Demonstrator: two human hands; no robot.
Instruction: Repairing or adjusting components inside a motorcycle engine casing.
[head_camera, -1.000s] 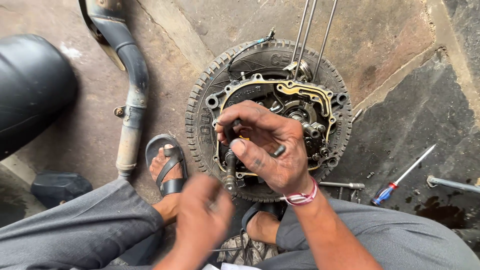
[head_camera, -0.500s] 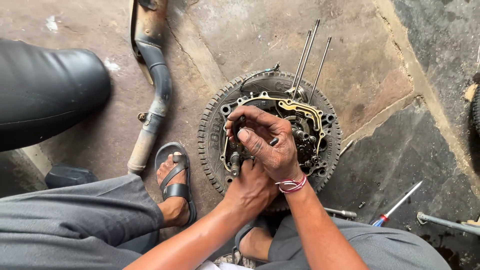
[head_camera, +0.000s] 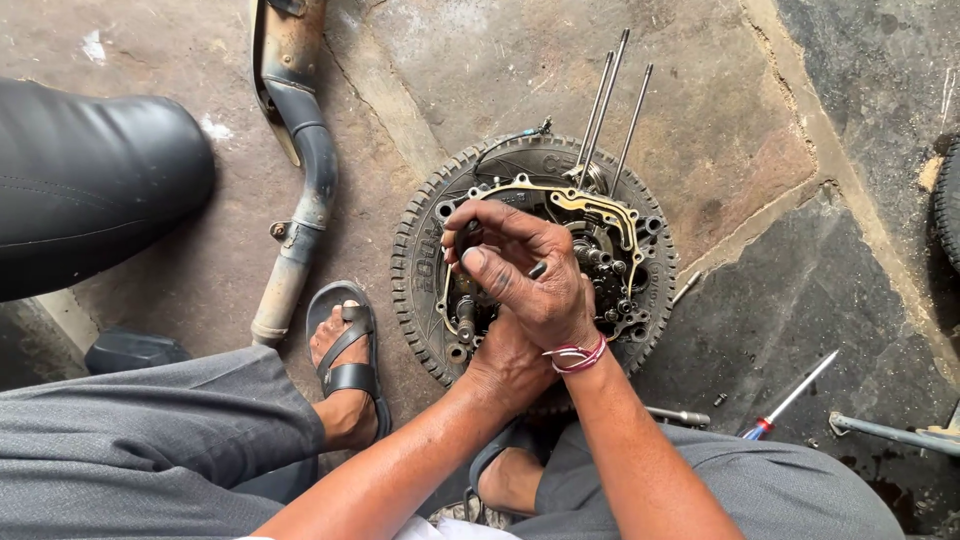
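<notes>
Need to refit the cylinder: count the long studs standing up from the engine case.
3: left stud, middle stud, right stud, grouped at the engine case far edge. The hands may hide more.

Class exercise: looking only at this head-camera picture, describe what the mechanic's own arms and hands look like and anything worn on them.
Both forearms are bare, with no sleeves in view. The right hand is smeared with dark grease and has a red and white thread band round its wrist. The left hand lies mostly hidden under it; no glove, ring or watch shows on either.
</notes>
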